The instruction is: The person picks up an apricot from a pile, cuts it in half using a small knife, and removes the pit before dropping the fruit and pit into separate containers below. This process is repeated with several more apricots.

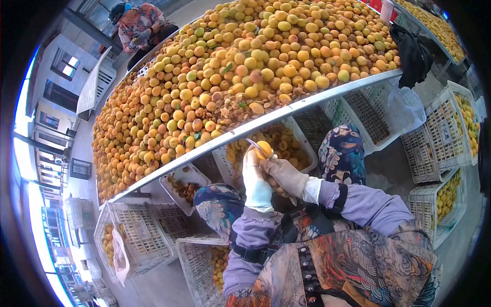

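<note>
In the middle of the head view my two gloved hands meet over a crate. My left hand (252, 171), in a pale glove, is closed around a yellow-orange apricot (266, 148). A thin curved metal blade (254, 144) lies across the fruit. Its lower end runs to the fingers of my right hand (286, 175), which is closed in a beige glove against the apricot; any handle is hidden. Below them stands a white crate (309, 148) of halved or opened apricots. Just beyond is the metal edge of a table (286, 110) heaped with apricots (230, 66).
A small crate (171, 192) of dark scraps sits under the table edge. More crates (138, 233) of apricots stand left, with others (434, 135) stacked right. A black cloth (411, 56) hangs from the table corner. Another person (140, 25) works at the far left.
</note>
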`<state>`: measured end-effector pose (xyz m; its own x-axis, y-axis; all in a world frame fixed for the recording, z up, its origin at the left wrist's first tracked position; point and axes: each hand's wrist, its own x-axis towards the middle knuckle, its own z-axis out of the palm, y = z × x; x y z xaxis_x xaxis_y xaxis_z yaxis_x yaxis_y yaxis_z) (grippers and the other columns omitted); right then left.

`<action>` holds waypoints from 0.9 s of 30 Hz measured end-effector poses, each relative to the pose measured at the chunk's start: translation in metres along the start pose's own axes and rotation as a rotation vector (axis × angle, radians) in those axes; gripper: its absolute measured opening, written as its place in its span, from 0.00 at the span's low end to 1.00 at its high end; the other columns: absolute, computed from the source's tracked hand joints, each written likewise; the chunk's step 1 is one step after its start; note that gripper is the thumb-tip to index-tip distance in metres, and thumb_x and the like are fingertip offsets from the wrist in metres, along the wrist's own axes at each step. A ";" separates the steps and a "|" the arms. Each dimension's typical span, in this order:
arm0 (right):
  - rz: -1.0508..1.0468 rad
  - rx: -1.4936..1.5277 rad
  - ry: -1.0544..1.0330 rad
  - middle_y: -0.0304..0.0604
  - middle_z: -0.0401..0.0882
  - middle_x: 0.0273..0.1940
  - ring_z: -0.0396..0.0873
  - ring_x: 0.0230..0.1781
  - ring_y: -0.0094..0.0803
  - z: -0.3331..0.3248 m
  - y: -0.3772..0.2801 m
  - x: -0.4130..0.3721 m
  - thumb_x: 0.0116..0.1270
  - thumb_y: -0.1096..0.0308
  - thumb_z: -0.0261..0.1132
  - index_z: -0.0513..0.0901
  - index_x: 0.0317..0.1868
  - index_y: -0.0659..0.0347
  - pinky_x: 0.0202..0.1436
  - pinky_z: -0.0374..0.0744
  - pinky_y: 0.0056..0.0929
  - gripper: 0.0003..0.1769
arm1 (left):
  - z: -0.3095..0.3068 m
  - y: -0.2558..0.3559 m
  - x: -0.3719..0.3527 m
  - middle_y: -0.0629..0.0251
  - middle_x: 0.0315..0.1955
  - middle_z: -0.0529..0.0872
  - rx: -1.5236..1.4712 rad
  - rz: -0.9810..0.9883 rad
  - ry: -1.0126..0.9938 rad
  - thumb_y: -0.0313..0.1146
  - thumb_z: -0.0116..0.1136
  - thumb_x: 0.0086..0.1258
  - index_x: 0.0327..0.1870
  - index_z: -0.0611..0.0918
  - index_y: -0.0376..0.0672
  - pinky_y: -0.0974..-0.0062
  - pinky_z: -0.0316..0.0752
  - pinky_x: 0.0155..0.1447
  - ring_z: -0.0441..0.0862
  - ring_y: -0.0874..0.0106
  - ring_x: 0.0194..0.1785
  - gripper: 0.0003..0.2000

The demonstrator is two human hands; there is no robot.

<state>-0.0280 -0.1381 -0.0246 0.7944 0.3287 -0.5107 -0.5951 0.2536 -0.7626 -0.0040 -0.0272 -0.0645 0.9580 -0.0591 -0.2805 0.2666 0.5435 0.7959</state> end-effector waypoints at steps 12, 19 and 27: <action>0.062 0.165 0.030 0.31 0.62 0.12 0.58 0.06 0.22 0.002 0.009 0.008 0.71 0.45 0.53 0.72 0.28 0.53 0.07 0.56 0.24 0.21 | 0.003 -0.004 0.000 0.55 0.45 0.81 0.166 0.206 0.042 0.41 0.42 0.77 0.59 0.71 0.34 0.72 0.79 0.46 0.82 0.67 0.42 0.20; 0.146 0.170 0.002 0.29 0.59 0.12 0.55 0.06 0.20 0.007 0.006 0.012 0.72 0.44 0.50 0.70 0.31 0.51 0.08 0.54 0.22 0.20 | 0.001 0.000 -0.003 0.50 0.48 0.79 0.075 0.217 0.117 0.38 0.36 0.78 0.59 0.71 0.34 0.69 0.80 0.50 0.82 0.64 0.45 0.18; 0.161 0.281 -0.056 0.29 0.57 0.11 0.52 0.06 0.21 0.006 0.004 0.012 0.71 0.44 0.51 0.70 0.29 0.54 0.07 0.52 0.25 0.22 | -0.010 -0.001 -0.001 0.56 0.51 0.75 0.044 0.146 0.095 0.40 0.40 0.76 0.59 0.70 0.36 0.69 0.76 0.57 0.77 0.65 0.53 0.18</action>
<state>-0.0217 -0.1280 -0.0315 0.6838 0.4324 -0.5877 -0.7292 0.4325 -0.5303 -0.0067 -0.0196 -0.0704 0.9731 0.0984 -0.2085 0.1321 0.5032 0.8540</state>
